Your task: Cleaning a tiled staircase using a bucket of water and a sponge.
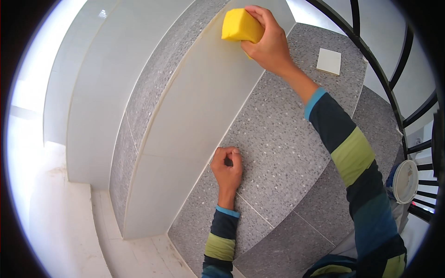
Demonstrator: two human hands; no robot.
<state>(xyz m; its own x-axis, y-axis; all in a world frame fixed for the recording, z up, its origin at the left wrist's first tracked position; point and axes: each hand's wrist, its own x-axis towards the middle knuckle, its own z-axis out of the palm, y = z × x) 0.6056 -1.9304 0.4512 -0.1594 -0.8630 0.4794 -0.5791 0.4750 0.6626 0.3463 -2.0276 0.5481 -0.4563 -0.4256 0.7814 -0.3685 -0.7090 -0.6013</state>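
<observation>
One yellow sponge (pixel 240 25) in use as a handful – gripped by the right hand (pixel 270 42), thumb on the near side, fingers over the far side. Position: far end of the pale riser (pixel 181 125), close under its upper edge; cannot tell whether sponge and riser touch. Left hand (pixel 227 167) nearer, loosely curled, fingertips drawn in to the thumb round a small dark gap; cannot tell if anything sits inside. It lies at the seam where the riser meets the speckled grey tread (pixel 273 143). Both arms in banded sleeves (pixel 353 155) of dark blue, green and black, light-blue cuffs. Far right on the tread: a small white square piece (pixel 328 61), flat. Right side – black railing (pixel 355 17), curving, with a round white-topped tub (pixel 404 182) just beside it. Left: another grey tread (pixel 153 92), higher up
</observation>
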